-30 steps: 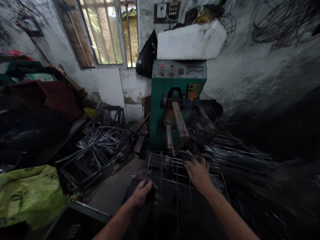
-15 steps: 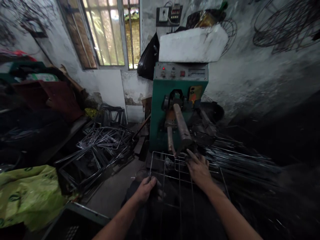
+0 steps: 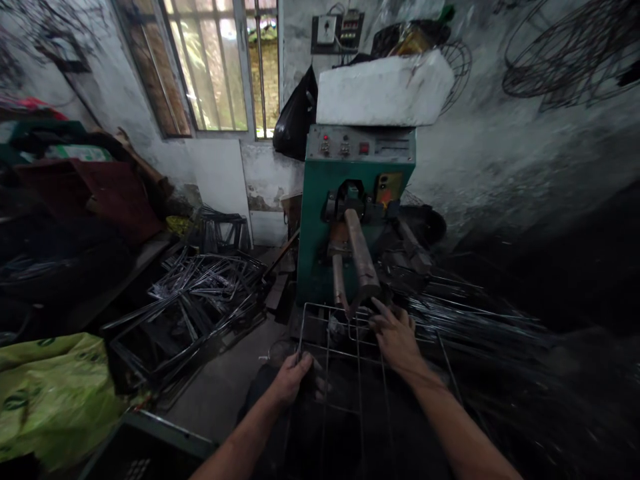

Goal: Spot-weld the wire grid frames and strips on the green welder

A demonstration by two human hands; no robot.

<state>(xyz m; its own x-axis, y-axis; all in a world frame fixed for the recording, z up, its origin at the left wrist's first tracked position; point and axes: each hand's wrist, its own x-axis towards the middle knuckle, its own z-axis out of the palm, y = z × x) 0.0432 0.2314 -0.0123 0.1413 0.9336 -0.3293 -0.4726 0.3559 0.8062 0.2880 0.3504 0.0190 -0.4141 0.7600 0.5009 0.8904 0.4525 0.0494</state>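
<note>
A wire rack (image 3: 359, 373) of thin metal rods lies in front of me, its far end under the arms of a green spot-welding machine (image 3: 320, 227). My left hand (image 3: 299, 377) is closed round the rack's left side rod. Close to the tip of the machine's upper arm (image 3: 361, 253), my right hand (image 3: 396, 333) has its fingers bent at the rack's far right part. Whatever its fingertips pinch is too small and dark to make out. The lower arm (image 3: 339, 280) ends just above the rack's far end.
Left on the floor lies a heap of wire frames (image 3: 200, 293). A yellow-green sack (image 3: 55, 393) and a dark crate (image 3: 150, 440) stand nearer me. Loose metal rods (image 3: 470, 317) are piled at the right. A white foam box (image 3: 385, 90) sits on the machine.
The view has shifted very slightly. Both hands keep nearly the same places on the rack, and the machine's upper arm looks much the same.
</note>
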